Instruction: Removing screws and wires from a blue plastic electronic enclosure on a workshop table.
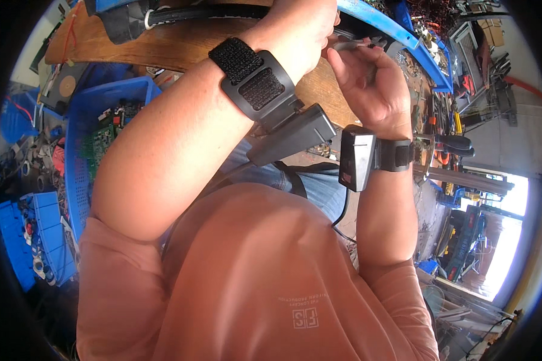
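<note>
At the top edge my left hand [301,27] is partly cut off by the picture. Its visible fingers curl inward, and whatever they hold is hidden. Close to its right, my right hand [376,84] has its palm turned up and its fingers bent. A small grey, metal-looking piece [349,44] lies at the right fingertips, between the two hands; its kind does not show. Both hands are over the far part of a wooden tabletop [180,51], beside a curved blue edge [379,21]. Each wrist wears a black strapped device.
A blue crate [73,156] with green circuit boards [102,142] stands left of my left arm. More blue bins [48,222] are at the lower left. Tools, including a dark-handled one [454,143], crowd the right side. A black cable hangs from the right wrist device [356,157].
</note>
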A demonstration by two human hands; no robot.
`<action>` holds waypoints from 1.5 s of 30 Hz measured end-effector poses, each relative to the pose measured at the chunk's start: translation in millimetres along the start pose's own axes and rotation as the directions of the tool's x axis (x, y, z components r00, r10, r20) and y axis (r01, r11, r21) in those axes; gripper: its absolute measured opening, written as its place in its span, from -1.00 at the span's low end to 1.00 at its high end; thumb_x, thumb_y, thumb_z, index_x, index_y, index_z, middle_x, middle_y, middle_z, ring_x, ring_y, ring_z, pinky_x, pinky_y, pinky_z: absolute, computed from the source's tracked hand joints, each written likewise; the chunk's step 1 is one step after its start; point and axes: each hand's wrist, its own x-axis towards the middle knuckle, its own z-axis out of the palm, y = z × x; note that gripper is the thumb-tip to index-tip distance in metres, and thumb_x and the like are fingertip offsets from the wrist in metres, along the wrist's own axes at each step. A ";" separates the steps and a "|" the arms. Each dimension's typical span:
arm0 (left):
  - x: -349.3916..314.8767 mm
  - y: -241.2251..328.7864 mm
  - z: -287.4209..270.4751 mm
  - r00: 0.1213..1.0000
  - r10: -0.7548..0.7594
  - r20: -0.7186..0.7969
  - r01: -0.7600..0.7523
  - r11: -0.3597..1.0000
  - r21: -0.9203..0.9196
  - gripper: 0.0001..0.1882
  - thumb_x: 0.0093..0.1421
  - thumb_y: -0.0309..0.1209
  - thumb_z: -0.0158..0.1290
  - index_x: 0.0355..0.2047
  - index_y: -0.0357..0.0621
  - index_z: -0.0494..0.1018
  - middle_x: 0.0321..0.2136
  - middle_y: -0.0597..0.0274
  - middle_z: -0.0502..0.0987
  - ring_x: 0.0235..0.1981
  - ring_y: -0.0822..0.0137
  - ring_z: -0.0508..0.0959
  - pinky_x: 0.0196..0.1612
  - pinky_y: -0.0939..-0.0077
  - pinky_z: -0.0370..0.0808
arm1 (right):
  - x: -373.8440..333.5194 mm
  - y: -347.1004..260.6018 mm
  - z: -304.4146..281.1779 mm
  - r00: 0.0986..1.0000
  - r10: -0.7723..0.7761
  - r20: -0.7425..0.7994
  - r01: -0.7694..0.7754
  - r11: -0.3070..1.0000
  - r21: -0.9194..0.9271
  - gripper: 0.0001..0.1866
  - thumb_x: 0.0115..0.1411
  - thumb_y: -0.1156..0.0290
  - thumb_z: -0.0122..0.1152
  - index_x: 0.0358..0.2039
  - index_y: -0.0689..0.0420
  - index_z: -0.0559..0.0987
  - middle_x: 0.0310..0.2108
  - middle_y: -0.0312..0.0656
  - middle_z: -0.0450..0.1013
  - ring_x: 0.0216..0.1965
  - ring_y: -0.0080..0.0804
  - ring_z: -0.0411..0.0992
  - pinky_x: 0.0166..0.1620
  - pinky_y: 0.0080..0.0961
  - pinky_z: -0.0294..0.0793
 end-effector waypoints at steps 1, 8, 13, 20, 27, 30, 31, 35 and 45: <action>1.0 -1.6 -1.3 0.999 0.021 0.027 -0.021 1.000 -0.021 -0.67 0.18 -0.05 -0.09 -0.59 0.05 0.25 -0.74 0.48 0.19 -0.78 0.56 0.14 -0.74 0.66 0.06 | -1.0 -0.1 1.8 1.000 0.000 0.000 0.000 1.000 -0.002 -0.87 0.24 0.54 -0.22 -0.26 0.30 0.31 -0.20 0.05 0.40 -0.09 -0.04 0.39 0.04 -0.03 0.43; -0.4 -0.5 -0.4 1.000 -0.023 0.011 0.023 1.000 -0.001 -0.68 0.18 -0.08 -0.07 -0.58 0.03 0.27 -0.74 0.45 0.20 -0.77 0.54 0.16 -0.73 0.63 0.07 | -0.8 -6.6 -2.1 0.996 -0.020 -0.082 0.015 0.998 -0.068 -0.88 0.22 0.57 -0.19 -0.29 0.35 0.32 -0.19 0.09 0.39 -0.06 0.00 0.36 0.09 -0.06 0.39; 6.7 -12.5 0.0 0.998 0.062 -0.029 -0.064 0.995 -0.072 -0.69 0.17 -0.10 -0.05 -0.58 0.00 0.30 -0.71 0.41 0.24 -0.73 0.51 0.20 -0.70 0.61 0.10 | -0.5 -4.3 7.6 0.980 -0.073 -0.185 0.051 0.991 -0.126 -0.85 0.22 0.56 -0.16 -0.28 0.41 0.34 -0.18 0.12 0.40 -0.05 -0.01 0.36 0.10 -0.11 0.39; 12.1 -26.2 0.6 0.975 0.201 -0.095 -0.211 0.972 -0.105 -0.75 0.17 -0.18 -0.03 -0.47 -0.10 0.41 -0.58 0.38 0.33 -0.56 0.49 0.26 -0.51 0.59 0.22 | 3.6 -3.4 7.6 0.997 0.034 -0.074 -0.031 0.999 0.040 -0.81 0.23 0.54 -0.16 -0.24 0.43 0.34 -0.23 0.13 0.42 -0.09 -0.06 0.38 0.07 -0.14 0.42; 2.6 -23.5 -1.3 0.966 0.258 0.005 -0.254 0.954 -0.159 -0.75 0.18 -0.22 -0.03 -0.39 -0.16 0.45 -0.47 0.34 0.42 -0.45 0.48 0.35 -0.40 0.58 0.28 | 9.0 8.2 11.4 0.929 -0.225 -0.292 0.150 0.954 -0.259 -0.81 0.25 0.52 -0.19 -0.26 0.40 0.33 -0.29 0.11 0.42 -0.13 0.00 0.39 0.10 -0.03 0.36; 5.2 -22.1 -2.9 0.971 0.237 0.037 -0.230 0.964 -0.131 -0.75 0.18 -0.25 -0.03 -0.36 -0.20 0.45 -0.44 0.32 0.45 -0.41 0.47 0.38 -0.37 0.57 0.31 | 9.1 12.2 20.6 0.923 -0.216 -0.318 0.135 0.957 -0.258 -0.79 0.25 0.50 -0.23 -0.24 0.39 0.34 -0.36 0.06 0.41 -0.18 -0.01 0.39 0.04 0.02 0.41; 12.0 -25.3 -3.1 0.978 0.204 0.028 -0.197 0.966 -0.168 -0.75 0.18 -0.25 -0.02 -0.35 -0.21 0.45 -0.42 0.31 0.45 -0.39 0.47 0.39 -0.35 0.57 0.33 | 8.7 14.2 23.3 0.922 -0.224 -0.316 0.145 0.956 -0.254 -0.78 0.25 0.51 -0.23 -0.22 0.40 0.34 -0.37 0.05 0.40 -0.19 0.00 0.39 0.04 0.04 0.40; 21.8 -39.5 -1.4 0.958 0.267 -0.104 -0.279 0.953 -0.119 -0.74 0.18 -0.27 -0.02 -0.33 -0.25 0.44 -0.38 0.26 0.46 -0.35 0.44 0.39 -0.27 0.55 0.34 | 12.2 -3.5 -8.4 0.992 -0.071 -0.105 0.059 0.991 -0.120 -0.75 0.26 0.49 -0.23 -0.16 0.41 0.32 -0.28 0.06 0.39 -0.16 0.00 0.39 0.02 0.04 0.40; 20.4 -23.5 -1.3 0.971 0.236 -0.031 -0.238 0.963 -0.129 -0.70 0.18 -0.23 -0.04 -0.33 -0.26 0.42 -0.34 0.22 0.43 -0.29 0.38 0.36 -0.19 0.51 0.32 | -4.5 -3.6 -1.8 0.977 -0.054 -0.205 0.004 0.972 -0.237 -0.91 0.26 0.42 -0.15 -0.28 0.11 0.35 -0.17 0.02 0.41 -0.10 0.08 0.37 -0.03 0.04 0.38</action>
